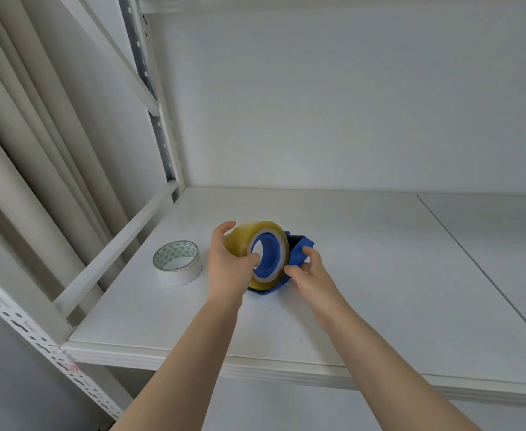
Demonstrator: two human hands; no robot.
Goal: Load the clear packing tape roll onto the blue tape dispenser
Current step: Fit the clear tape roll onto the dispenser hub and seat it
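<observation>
Your left hand [229, 264] grips the roll [257, 251], seemingly on the hub; your right [308, 270], at 3 o'clock, pinches the dispenser [300, 248]. Uneven pushing could jam it crooked.

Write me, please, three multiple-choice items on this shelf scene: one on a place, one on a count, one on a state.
1. Where does the white tape roll lie?
A. left of the left hand
B. right of the right hand
C. on the blue dispenser

2. How many tape rolls show?
A. one
B. two
C. three

3. The clear tape roll is:
A. lying flat, untouched
B. around the dispenser's blue hub, gripped
C. stacked on the white roll

Answers: 1 A, it lies apart on the shelf; 2 B, clear and white; 3 B, blue fills its core.
</observation>
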